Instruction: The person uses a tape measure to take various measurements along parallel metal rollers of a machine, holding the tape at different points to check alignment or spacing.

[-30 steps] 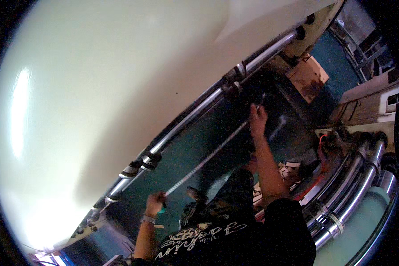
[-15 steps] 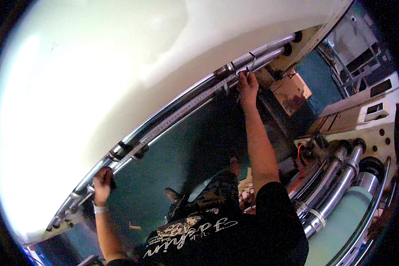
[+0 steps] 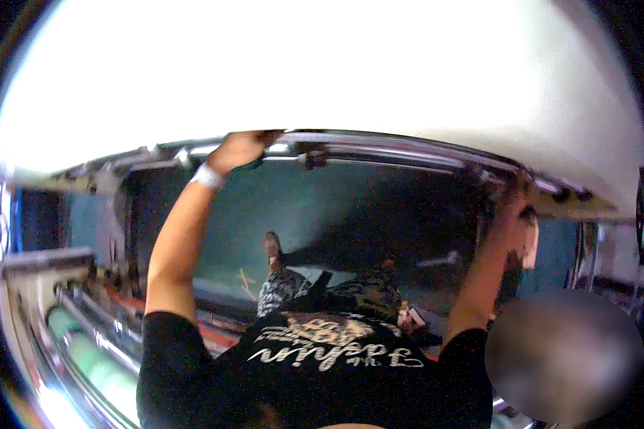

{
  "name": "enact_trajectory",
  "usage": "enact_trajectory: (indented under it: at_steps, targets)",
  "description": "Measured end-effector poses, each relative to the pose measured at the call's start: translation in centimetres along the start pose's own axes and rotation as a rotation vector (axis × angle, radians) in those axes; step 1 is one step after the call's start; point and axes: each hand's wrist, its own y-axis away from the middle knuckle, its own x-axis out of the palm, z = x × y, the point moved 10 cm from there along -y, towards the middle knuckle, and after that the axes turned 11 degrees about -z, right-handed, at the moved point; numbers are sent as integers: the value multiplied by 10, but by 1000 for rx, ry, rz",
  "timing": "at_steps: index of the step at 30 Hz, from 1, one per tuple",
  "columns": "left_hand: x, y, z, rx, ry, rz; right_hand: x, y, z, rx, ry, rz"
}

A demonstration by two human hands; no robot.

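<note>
- Nearest is the person's black shirt [image 3: 215, 393], printed in pale lettering, with both bare forearms reaching up and outward from its sleeves.
- The left hand [image 3: 240, 151], below a white wristband [image 3: 207, 176], lies bent over the metal bars [image 3: 386, 154]; a small dark green object [image 3: 249, 164] shows at its lower edge, and whether the fingers grip it cannot be told.
- The right hand [image 3: 515, 191] is at the bars' right-hand stretch, too blurred to tell wide from narrow.
- The bars run across the middle, curving along the lower edge of a broad white surface [image 3: 322, 64].
- Farther down, a shoe [image 3: 272, 244] stands on the green floor [image 3: 265, 204].
</note>
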Motion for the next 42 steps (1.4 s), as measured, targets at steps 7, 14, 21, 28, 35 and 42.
enact_trajectory:
  at_steps: [7,14,21,28,35,42]
  targets:
    - [-4,20,5,138,-2,-60,10,21,7,-845,1170,191]
    - [0,14,10,194,-130,-49,20,40,17,248,-83,-107]
    - [1,14,9,198,-118,-40,26,43,24,235,-147,-49]
    - [-1,14,9,250,-113,-91,17,29,12,234,-168,-3]
    - [-3,29,9,310,-88,-25,42,53,45,162,-78,-2]
    - [-135,129,140,117,119,10,172,254,99,-55,160,-47]
